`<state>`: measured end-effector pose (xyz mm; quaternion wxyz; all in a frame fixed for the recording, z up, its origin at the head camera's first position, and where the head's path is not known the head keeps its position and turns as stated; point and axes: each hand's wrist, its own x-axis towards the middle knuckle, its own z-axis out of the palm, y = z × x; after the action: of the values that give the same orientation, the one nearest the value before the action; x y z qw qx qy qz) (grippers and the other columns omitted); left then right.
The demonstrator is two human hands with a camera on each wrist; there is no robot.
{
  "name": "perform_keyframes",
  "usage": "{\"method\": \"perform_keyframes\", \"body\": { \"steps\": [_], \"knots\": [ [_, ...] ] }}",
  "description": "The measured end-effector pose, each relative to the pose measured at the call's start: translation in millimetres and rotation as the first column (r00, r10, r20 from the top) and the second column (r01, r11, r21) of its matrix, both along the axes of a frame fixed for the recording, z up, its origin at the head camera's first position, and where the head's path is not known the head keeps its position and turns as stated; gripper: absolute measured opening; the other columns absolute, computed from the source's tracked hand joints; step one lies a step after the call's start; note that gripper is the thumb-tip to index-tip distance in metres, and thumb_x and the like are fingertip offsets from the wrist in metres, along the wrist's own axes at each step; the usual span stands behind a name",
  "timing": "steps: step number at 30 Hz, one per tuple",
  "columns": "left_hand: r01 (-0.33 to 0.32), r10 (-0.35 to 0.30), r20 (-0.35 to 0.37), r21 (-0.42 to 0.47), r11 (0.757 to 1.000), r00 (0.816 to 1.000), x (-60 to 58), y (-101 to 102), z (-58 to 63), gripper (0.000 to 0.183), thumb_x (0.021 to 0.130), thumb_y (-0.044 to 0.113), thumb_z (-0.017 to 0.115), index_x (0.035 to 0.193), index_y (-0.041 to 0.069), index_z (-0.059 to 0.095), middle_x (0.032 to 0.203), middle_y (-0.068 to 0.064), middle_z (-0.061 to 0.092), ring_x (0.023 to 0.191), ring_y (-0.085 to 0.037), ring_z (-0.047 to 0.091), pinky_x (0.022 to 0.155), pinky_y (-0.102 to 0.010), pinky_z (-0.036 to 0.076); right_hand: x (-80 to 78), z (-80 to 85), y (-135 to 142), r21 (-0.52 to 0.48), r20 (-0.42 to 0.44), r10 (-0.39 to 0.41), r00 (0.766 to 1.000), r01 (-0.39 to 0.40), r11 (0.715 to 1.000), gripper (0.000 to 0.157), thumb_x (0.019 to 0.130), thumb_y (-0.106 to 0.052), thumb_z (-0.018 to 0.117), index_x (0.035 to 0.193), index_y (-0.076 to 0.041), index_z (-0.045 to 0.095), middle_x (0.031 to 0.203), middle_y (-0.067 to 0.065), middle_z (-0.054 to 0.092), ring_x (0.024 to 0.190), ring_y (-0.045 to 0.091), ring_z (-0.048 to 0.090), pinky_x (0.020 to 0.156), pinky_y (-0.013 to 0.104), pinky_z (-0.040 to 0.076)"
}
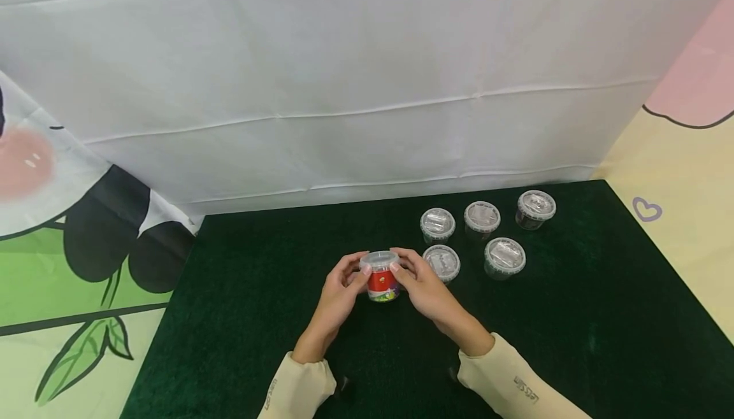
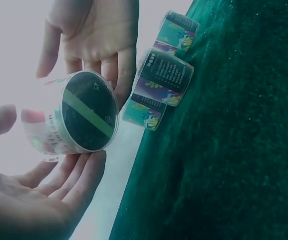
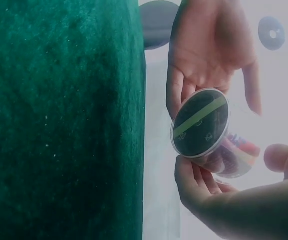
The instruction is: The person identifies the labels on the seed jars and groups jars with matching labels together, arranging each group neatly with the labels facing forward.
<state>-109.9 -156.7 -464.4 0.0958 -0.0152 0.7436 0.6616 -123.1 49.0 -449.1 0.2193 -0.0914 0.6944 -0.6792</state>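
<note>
Between both hands is a small clear plastic tub (image 1: 381, 284) with a translucent lid and a red, colourful label. It is upright above the dark green cloth. My left hand (image 1: 339, 291) holds its left side, the thumb toward the front and the fingers curled behind. On the opposite side my right hand (image 1: 429, 290) grips it in the same manner. From below, the tub's round base (image 2: 90, 111) shows dark with a pale green stripe, in the left wrist view. The right wrist view shows that base (image 3: 201, 125) too, with fingers about the wall.
Several similar lidded tubs stand to the right, among them a near one (image 1: 441, 262) beside my right hand and a far one (image 1: 536, 207) toward the back corner. The green-covered table (image 1: 258, 266) meets a white cloth wall (image 1: 367, 145). Printed cloths hang at both sides.
</note>
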Motion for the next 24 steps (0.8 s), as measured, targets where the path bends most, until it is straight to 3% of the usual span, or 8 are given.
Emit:
{"method": "perform_keyframes", "body": {
  "steps": [9, 15, 24],
  "knots": [
    [-0.012, 0.012, -0.009, 0.011, 1.000, 1.000, 1.7, 4, 1.6, 0.052, 0.109, 0.029, 0.059, 0.152, 0.003, 0.046, 0.145, -0.019, 0.058, 0.131, -0.033, 0.061, 0.109, -0.047, 0.053, 1.1, 1.0, 1, 0.024, -0.019, -0.016, 1.000, 0.016, 1.000, 0.050, 0.115, -0.021, 0.042, 0.161, -0.003, 0.033, 0.158, 0.025, 0.044, 0.146, 0.042, 0.046, 0.122, 0.059, 0.036],
    [-0.066, 0.064, -0.047, -0.040, 0.997, 0.997, 2.7, 10, 2.2, 0.051, 0.109, 0.028, 0.061, 0.151, 0.002, 0.048, 0.145, -0.017, 0.058, 0.127, -0.030, 0.062, 0.108, -0.046, 0.052, 1.6, 4.0, 1, 0.073, -0.073, -0.052, 0.996, 0.058, 0.996, 0.047, 0.114, -0.020, 0.045, 0.158, -0.005, 0.037, 0.156, 0.023, 0.045, 0.144, 0.040, 0.048, 0.120, 0.058, 0.040],
    [-0.126, 0.121, -0.068, -0.082, 0.989, 0.990, 4.4, 20, 1.9, 0.051, 0.105, 0.030, 0.067, 0.146, 0.004, 0.051, 0.139, -0.016, 0.059, 0.119, -0.029, 0.061, 0.092, -0.034, 0.051, 2.1, 3.8, -2, 0.112, -0.087, -0.081, 0.993, 0.090, 0.990, 0.051, 0.112, -0.018, 0.052, 0.158, -0.002, 0.038, 0.156, 0.024, 0.048, 0.144, 0.044, 0.048, 0.117, 0.061, 0.041]
  ]
}}
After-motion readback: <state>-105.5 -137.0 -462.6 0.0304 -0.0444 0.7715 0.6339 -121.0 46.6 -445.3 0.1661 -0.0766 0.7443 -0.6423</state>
